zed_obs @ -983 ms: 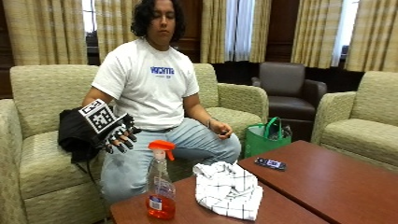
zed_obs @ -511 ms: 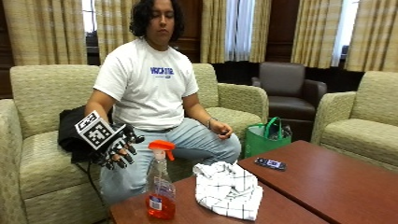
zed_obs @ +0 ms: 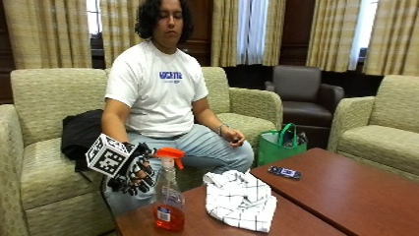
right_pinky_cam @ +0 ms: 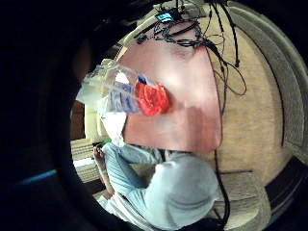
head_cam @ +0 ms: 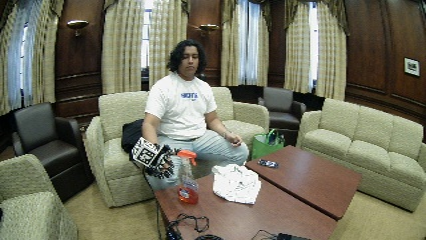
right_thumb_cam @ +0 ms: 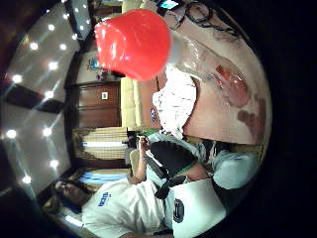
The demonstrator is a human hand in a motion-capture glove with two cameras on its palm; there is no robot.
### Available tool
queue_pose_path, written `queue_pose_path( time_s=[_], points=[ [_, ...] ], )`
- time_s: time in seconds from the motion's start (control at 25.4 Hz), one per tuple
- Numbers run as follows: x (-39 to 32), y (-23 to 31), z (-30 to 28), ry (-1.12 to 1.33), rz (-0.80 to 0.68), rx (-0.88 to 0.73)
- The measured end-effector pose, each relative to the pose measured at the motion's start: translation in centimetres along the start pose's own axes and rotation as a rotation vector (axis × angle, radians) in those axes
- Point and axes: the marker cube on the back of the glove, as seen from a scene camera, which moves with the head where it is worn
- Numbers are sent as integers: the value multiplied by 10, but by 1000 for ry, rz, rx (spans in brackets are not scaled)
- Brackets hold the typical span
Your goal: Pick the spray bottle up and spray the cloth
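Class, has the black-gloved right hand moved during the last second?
Yes. The gloved right hand dropped and moved closer to the orange-capped spray bottle, which stayed put.

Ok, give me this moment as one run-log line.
right hand: beside spray bottle, fingers spread, not gripping | bottle: upright on table | cloth: crumpled beside bottle | stage: reaching

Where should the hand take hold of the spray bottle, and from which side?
Probably at the slim neck just under the orange trigger head of the spray bottle. It stands upright on the table, and the gloved right hand is already beside it at neck height, so come in level from that side; the cloth lies on the other.
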Motion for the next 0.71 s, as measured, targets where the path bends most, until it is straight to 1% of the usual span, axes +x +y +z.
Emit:
queue_pose_path(
  time_s=[0.35,0.71],
  points=[
    [-7,-38,11,-85,37,-12],
    [-21,-63,35,-160,15,5]
  ],
)
